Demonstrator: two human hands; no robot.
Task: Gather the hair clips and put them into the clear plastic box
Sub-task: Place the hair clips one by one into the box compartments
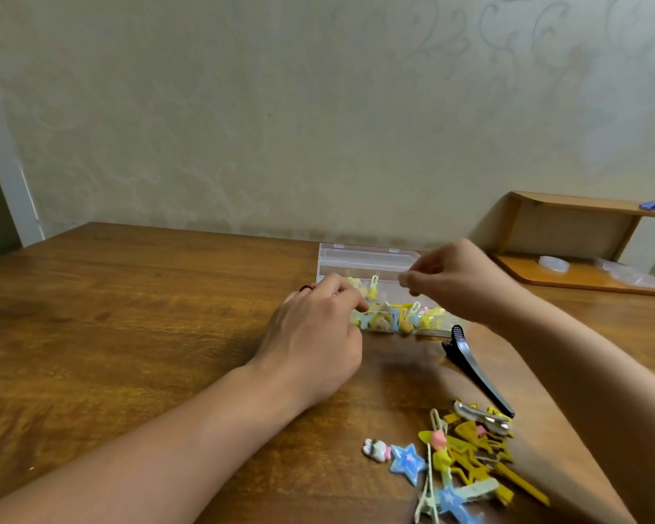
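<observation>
Clip transfer: the right hand point(458, 277) should release only once directly over the clear plastic box point(367, 264), which lies just beneath its curled fingers; their contents cannot be told. Left hand point(318, 334) fingers curl at the box's edge. Loose coloured hair clips point(466, 463) lie on the wooden bench point(129, 315), nearer the viewer than both hands

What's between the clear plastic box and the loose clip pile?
Head view: a black alligator clip lies on the table between the clear plastic box and the pile of hair clips; otherwise bare wood.
</observation>
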